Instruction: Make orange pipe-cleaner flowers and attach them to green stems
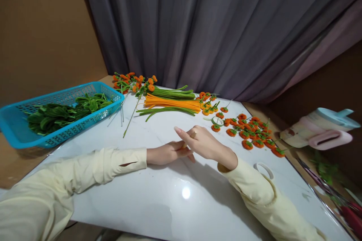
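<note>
My left hand [166, 153] and my right hand [204, 142] meet above the middle of the white table [147, 203]. Between their closed fingers runs a thin yellowish stick-like piece [184, 145]; its kind is too small to make out, and most of it is hidden by the fingers. The right thumb points up and to the left over it. Just beyond the hands lie a bundle of yellow-orange pipe cleaners [169, 101] and green pipe cleaners [172, 93], with a few loose green ones in front.
A blue basket [60, 137] with green fuzzy leaves [52, 116] stands left. Orange pipe-cleaner flowers [249, 130] spread at right, others [151, 87] at the back. A tape roll [217, 121], white ring [264, 170], cup [325, 128] and pliers-like tools [322, 184] lie rightward.
</note>
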`<state>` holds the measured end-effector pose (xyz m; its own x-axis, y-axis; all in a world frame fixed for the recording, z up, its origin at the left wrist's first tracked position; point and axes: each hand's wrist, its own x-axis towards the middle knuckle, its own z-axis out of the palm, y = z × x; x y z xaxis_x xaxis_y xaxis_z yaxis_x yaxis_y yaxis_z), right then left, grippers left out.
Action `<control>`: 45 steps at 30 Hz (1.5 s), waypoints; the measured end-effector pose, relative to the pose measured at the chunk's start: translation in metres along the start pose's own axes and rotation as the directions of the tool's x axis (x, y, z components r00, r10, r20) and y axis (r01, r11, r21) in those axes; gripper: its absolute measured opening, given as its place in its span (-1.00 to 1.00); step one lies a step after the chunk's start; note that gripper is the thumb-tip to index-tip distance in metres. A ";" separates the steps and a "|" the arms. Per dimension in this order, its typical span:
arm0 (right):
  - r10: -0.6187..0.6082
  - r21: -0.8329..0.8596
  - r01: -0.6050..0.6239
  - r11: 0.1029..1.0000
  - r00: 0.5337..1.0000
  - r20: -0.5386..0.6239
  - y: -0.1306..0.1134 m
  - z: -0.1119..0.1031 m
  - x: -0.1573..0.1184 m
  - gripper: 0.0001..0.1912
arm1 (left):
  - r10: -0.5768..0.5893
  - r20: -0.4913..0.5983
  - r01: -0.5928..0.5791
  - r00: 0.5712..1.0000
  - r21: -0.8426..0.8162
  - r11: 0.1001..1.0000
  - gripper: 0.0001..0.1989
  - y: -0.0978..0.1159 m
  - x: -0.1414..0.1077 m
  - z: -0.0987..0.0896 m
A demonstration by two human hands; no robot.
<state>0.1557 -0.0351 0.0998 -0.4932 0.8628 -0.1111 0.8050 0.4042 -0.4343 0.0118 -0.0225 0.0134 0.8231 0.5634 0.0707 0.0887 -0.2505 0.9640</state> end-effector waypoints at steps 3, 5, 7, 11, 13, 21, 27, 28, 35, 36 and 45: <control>0.011 -0.020 -0.012 1.000 0.999 -0.035 0.002 0.002 0.001 -0.29 | -0.020 0.017 0.020 1.000 -0.007 1.000 -0.56 -0.001 0.001 -0.001; 0.014 -0.038 -0.016 0.999 0.999 -0.048 0.003 0.003 0.001 -0.30 | -0.035 0.033 0.034 0.999 0.030 0.999 -0.57 -0.004 0.001 -0.002; 0.008 -0.053 -0.011 0.999 0.999 -0.051 0.002 0.004 0.001 -0.31 | -0.010 0.022 0.007 1.000 0.134 0.991 -0.59 -0.006 0.002 -0.003; 0.002 -0.057 -0.004 0.998 0.999 -0.049 0.000 0.003 -0.001 -0.34 | 0.126 -0.013 -0.112 0.992 0.373 0.921 -0.67 -0.006 0.002 -0.005; -0.004 -0.055 0.001 0.998 0.999 -0.052 0.000 0.002 -0.002 -0.34 | 0.153 -0.005 -0.134 0.988 0.450 0.883 -0.71 -0.006 0.002 -0.006; -0.082 -0.026 0.081 0.996 0.996 -0.040 0.002 0.000 -0.004 -0.32 | 0.161 0.065 -0.172 0.985 0.499 0.849 -0.77 -0.002 0.002 -0.007; -0.078 -0.005 0.078 0.997 0.997 -0.028 0.004 -0.001 -0.005 -0.32 | 0.153 0.092 -0.178 0.984 0.549 0.817 -0.76 -0.001 0.002 -0.008; -0.077 -0.005 0.077 0.997 0.997 -0.028 0.004 -0.001 -0.005 -0.32 | 0.162 0.093 -0.186 0.982 0.556 0.810 -0.76 -0.002 0.002 -0.008; -0.057 0.010 0.057 0.998 0.998 -0.016 0.004 -0.003 -0.006 -0.30 | 0.138 0.086 -0.162 0.987 0.590 0.791 -0.74 -0.008 0.001 -0.009; -0.051 0.011 0.051 0.999 0.999 -0.012 0.004 -0.003 -0.006 -0.30 | 0.132 0.076 -0.151 0.988 0.592 0.791 -0.74 -0.009 0.001 -0.009; 0.010 0.001 -0.010 1.000 1.000 0.025 0.003 -0.003 -0.004 -0.27 | 0.161 0.054 -0.163 0.985 0.563 0.810 -0.90 -0.007 0.007 -0.012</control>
<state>0.1613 -0.0367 0.1021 -0.4935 0.8587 -0.1380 0.8093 0.3953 -0.4345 0.0103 -0.0074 0.0104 0.8557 0.4724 0.2112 0.2529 -0.7379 0.6257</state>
